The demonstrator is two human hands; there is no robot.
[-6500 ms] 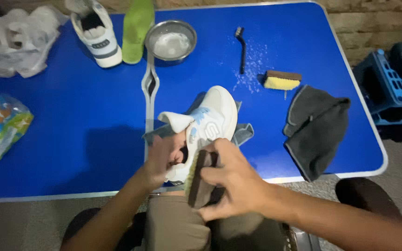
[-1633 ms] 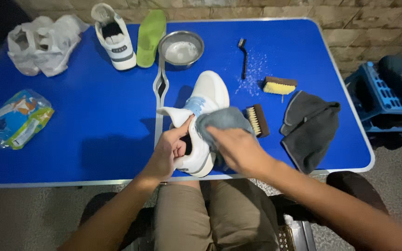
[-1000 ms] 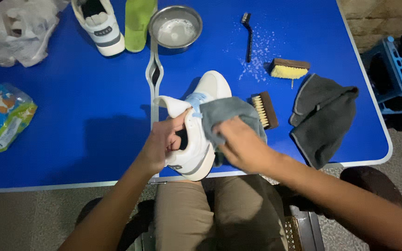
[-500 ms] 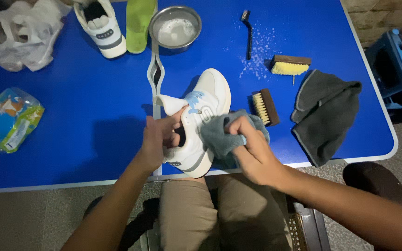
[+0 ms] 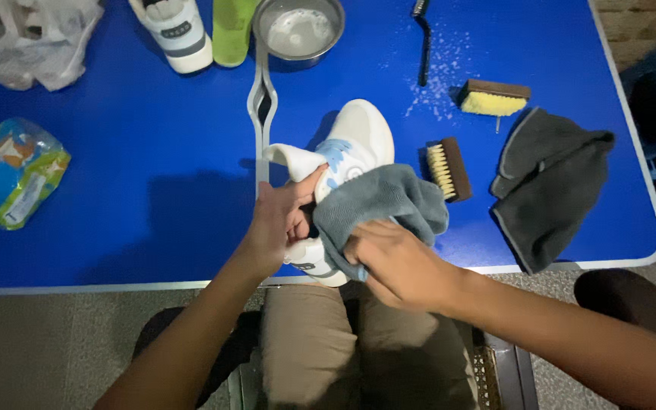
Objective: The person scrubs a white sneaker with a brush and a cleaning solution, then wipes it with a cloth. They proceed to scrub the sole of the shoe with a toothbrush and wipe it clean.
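A white sneaker (image 5: 354, 140) with light blue trim lies on the blue table (image 5: 146, 190), toe pointing away from me. My left hand (image 5: 279, 220) grips it at the collar and tongue. My right hand (image 5: 392, 262) presses a grey cloth (image 5: 377, 201) against the sneaker's right side near the heel, at the table's front edge. The cloth hides most of that side of the shoe.
A small brown brush (image 5: 448, 168) lies right of the shoe; a darker grey cloth (image 5: 548, 186) and a yellow-bristled brush (image 5: 493, 99) lie further right. At the back are a metal bowl (image 5: 299, 30), thin black brush (image 5: 422, 38), green insole (image 5: 233, 30), second sneaker (image 5: 172, 30) and plastic bag (image 5: 28, 42). A colourful packet (image 5: 9, 182) lies left.
The right hand swapped a brush for the grey cloth and has been rubbing it along the shoe's right side, now down toward the heel. The left hand keeps its hold.
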